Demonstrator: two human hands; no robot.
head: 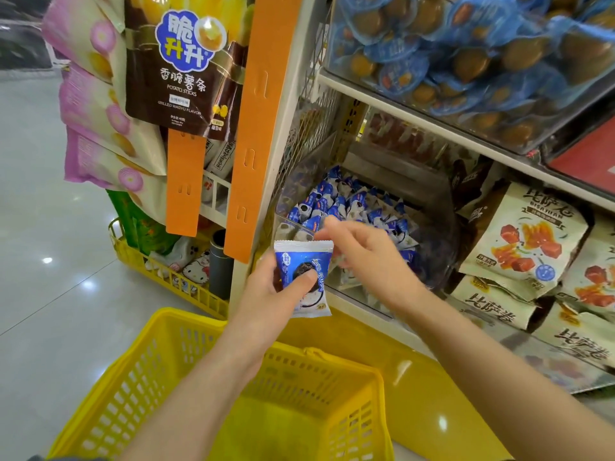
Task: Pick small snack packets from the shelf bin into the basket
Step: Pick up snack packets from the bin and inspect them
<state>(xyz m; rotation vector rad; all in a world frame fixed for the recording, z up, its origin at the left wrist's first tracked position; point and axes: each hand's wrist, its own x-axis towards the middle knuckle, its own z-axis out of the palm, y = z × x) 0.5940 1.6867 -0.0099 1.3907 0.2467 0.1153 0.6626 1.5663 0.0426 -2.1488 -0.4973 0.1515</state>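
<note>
- Left of frame: glossy grey floor; shelf unit on the right.
- Yellow basket, bottom centre, below both hands.
- Clear bin, centre, full of blue packets.
- left hand pinches one packet above the basket.
- right hand at bin front, half-curled, blurred; grip unclear.

hanging potato sticks bag, orange strip, beige snack bags
</note>
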